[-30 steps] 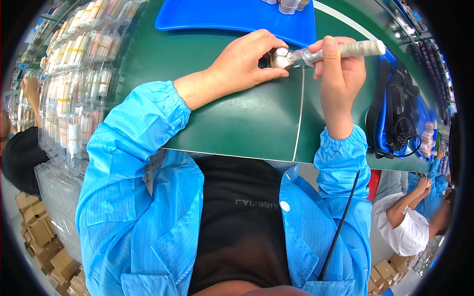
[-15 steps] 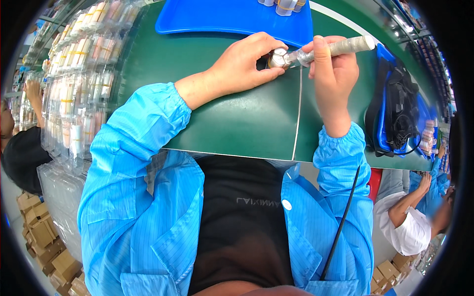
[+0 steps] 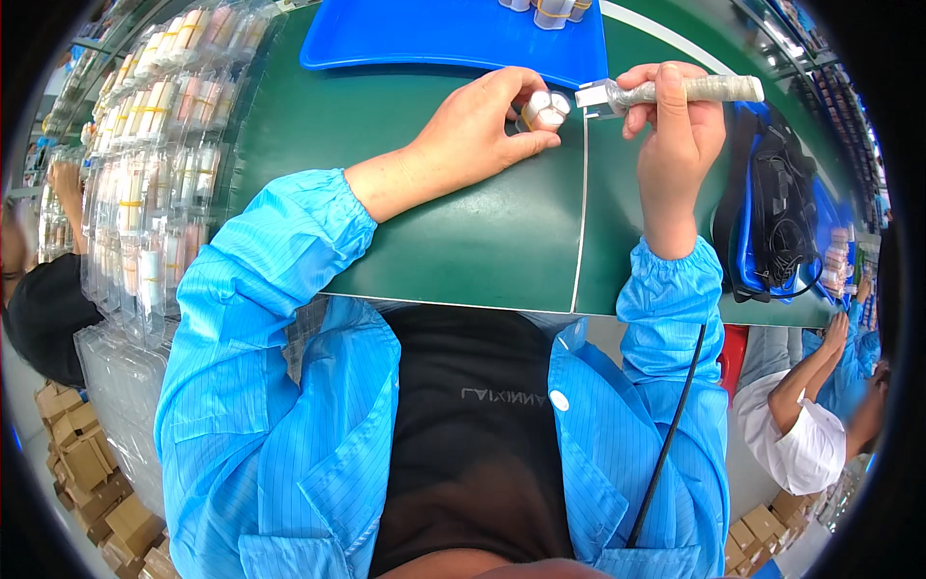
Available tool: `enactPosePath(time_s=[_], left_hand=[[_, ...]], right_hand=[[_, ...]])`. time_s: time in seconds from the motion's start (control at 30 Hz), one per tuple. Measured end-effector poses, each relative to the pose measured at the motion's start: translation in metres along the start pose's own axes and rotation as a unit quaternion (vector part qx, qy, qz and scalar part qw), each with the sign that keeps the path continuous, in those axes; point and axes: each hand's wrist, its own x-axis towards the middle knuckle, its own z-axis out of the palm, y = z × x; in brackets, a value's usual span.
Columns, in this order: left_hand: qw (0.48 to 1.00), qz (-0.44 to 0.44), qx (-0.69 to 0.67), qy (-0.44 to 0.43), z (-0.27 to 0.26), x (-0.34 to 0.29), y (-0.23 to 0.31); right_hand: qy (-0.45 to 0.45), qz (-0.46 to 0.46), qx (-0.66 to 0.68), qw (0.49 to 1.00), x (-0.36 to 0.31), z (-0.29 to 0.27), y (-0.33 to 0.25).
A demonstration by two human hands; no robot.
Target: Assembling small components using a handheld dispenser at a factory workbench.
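Note:
My left hand (image 3: 473,130) is closed around a small bundle of cylinders (image 3: 547,110), its round white ends turned toward my right side. A yellowish band seems to circle the bundle, but the fingers hide much of it. In my right hand (image 3: 678,125) is a hand tool with a pale, wrapped handle (image 3: 725,89). Its flat, shiny metal head (image 3: 593,96) points left, a short gap away from the bundle. Both hands are raised over the green tabletop (image 3: 463,236), just below the blue tray (image 3: 424,43).
Several banded cylinders (image 3: 553,13) stand in the tray. Stacked clear plastic trays of banded pieces (image 3: 145,183) line the left side. At right, a black bag with cables (image 3: 781,207) lies over a blue tray. Other people work on both sides; cardboard boxes (image 3: 87,454) are at lower left.
The tool in my right hand has pulled back to the right, off the bundle's ends. My left hand has tilted the bundle slightly, so more white ends show.

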Motion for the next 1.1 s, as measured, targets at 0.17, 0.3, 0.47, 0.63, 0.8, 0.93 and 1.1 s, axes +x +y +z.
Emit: enactPosePath(time_s=[0.17, 0.3, 0.47, 0.63, 0.8, 0.93, 1.1], left_hand=[[0.996, 0.079, -0.022, 0.014, 0.0, 0.0, -0.004], [0.997, 0.073, -0.021, 0.003, -0.002, 0.0, -0.003], [0.997, 0.075, -0.024, 0.006, -0.002, 0.0, -0.003], [0.997, 0.068, -0.02, -0.001, -0.002, -0.001, -0.002], [0.998, 0.064, -0.019, -0.002, -0.003, 0.0, -0.001], [0.998, 0.066, -0.023, -0.003, -0.002, 0.001, -0.001], [0.997, 0.079, -0.026, 0.006, -0.003, 0.003, -0.001]], right_hand=[[-0.024, 0.018, -0.02, 0.999, -0.003, 0.004, 0.0], [-0.02, 0.027, -0.054, 0.998, -0.003, 0.009, -0.002], [-0.012, 0.036, -0.062, 0.997, -0.007, 0.012, -0.001], [-0.006, 0.029, -0.118, 0.993, -0.008, 0.013, -0.002], [0.006, 0.003, -0.06, 0.998, -0.006, 0.012, 0.001], [-0.004, 0.012, -0.08, 0.997, -0.006, 0.013, 0.0], [0.023, 0.024, -0.048, 0.998, -0.008, 0.014, 0.001]])
